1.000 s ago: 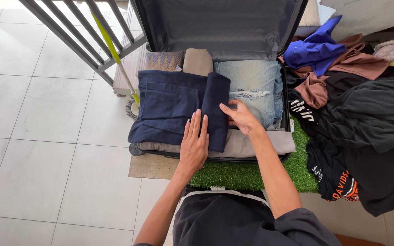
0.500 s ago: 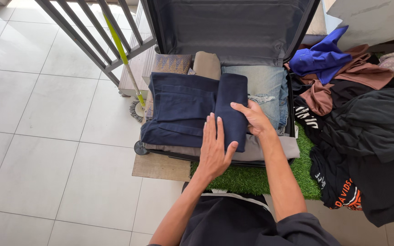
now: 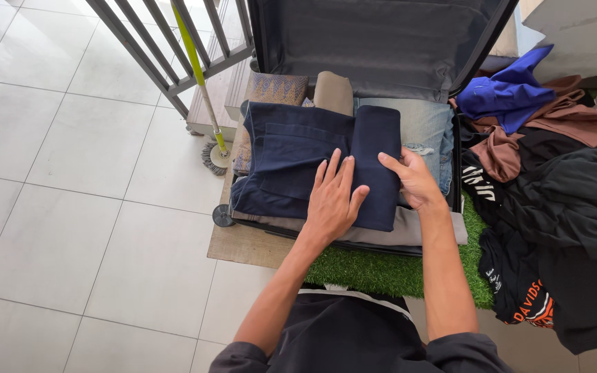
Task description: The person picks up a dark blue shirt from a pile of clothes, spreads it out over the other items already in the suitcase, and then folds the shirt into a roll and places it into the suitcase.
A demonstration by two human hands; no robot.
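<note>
Folded trousers [image 3: 291, 162] in suitcase [image 3: 381, 48], clothes pile [image 3: 554, 186] right

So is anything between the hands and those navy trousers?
Nothing visible. The left hand lies flat on the navy trousers, and the right hand grips their folded edge, in the open suitcase.

Bright daylight fills the scene. Pale floor tiles [image 3: 70, 138] shine with soft glare at upper left. Shadows are soft and short under the hands and railing [image 3: 174, 48]. The picture is sharp throughout, with slight wide-angle bending at the edges. Dark clothes [image 3: 575, 207] lose detail.
</note>
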